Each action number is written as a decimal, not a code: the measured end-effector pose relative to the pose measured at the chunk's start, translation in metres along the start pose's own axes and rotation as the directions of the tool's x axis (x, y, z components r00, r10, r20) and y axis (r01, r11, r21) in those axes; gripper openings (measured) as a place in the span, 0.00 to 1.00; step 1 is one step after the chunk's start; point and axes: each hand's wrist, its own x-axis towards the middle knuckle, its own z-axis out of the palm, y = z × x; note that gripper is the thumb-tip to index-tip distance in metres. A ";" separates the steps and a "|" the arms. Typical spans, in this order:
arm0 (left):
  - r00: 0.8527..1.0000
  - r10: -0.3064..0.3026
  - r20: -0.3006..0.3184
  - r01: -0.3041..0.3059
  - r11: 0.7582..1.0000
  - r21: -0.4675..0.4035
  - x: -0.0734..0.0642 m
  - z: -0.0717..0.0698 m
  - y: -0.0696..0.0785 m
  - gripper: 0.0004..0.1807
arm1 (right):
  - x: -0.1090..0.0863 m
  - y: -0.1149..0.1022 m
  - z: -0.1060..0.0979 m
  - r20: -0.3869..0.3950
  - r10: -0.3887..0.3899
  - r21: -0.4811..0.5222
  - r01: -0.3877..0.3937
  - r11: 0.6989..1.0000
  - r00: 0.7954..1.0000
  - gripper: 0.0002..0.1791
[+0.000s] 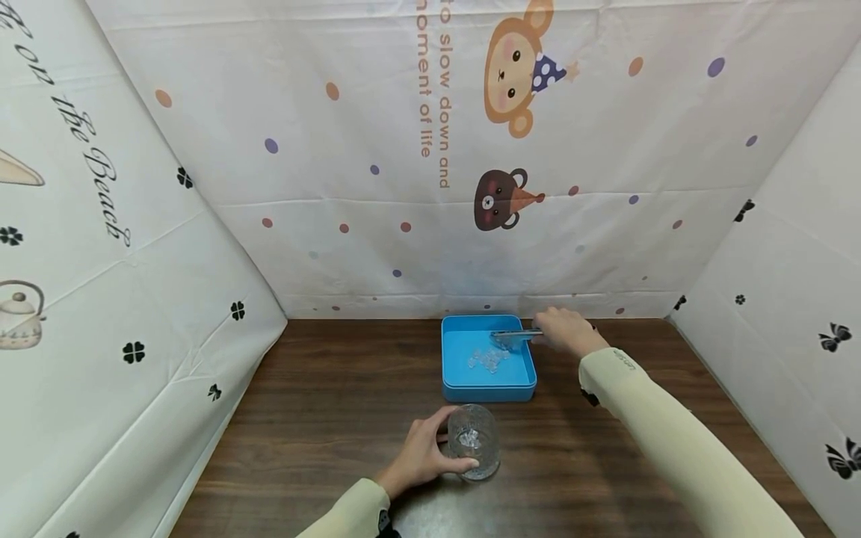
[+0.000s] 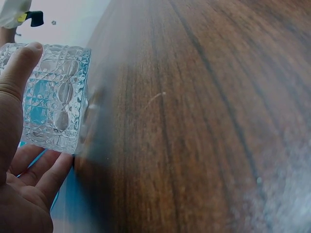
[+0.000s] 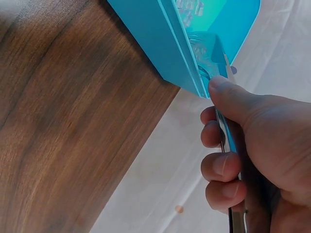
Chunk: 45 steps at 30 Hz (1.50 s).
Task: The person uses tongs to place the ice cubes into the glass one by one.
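My left hand (image 1: 425,456) grips a clear cut-glass tumbler (image 1: 474,442) upright on the wooden table, thumb on one side and fingers on the other. A few clear pieces seem to lie inside it. In the left wrist view the glass (image 2: 56,97) shows its patterned wall. Beyond stands a blue tray (image 1: 489,394) holding several clear ice-like pieces (image 1: 487,360). My right hand (image 1: 563,329), at the tray's right far side, holds metal tongs (image 1: 514,334), their tips down inside the tray. In the right wrist view, the fingers curl round the tongs' handle (image 3: 227,133).
A dark wooden table (image 1: 336,418) lies under everything. A white printed cloth (image 1: 377,149) hangs behind the tray, with further cloth walls at left (image 1: 134,299) and right (image 1: 773,299). The tray stands close to the back edge.
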 end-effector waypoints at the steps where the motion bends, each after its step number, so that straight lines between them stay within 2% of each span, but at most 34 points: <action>1: 1.000 -0.001 0.001 0.001 1.000 0.002 0.000 0.000 0.000 0.40 | -0.001 0.000 -0.001 0.000 -0.001 0.006 0.001 1.000 1.000 0.08; 21: 1.000 -0.013 0.006 0.012 1.000 0.009 -0.001 0.000 0.002 0.41 | -0.016 0.003 -0.003 -0.094 -0.018 0.180 0.035 0.983 0.995 0.11; 32: 1.000 -0.005 -0.002 0.005 1.000 0.006 0.000 0.000 0.002 0.40 | -0.019 0.003 -0.002 -0.154 -0.047 0.180 0.075 0.981 0.987 0.16; 45: 1.000 -0.011 0.004 0.011 1.000 -0.005 0.000 0.000 0.002 0.40 | -0.032 -0.002 -0.006 -0.189 -0.073 0.229 0.116 0.966 0.979 0.10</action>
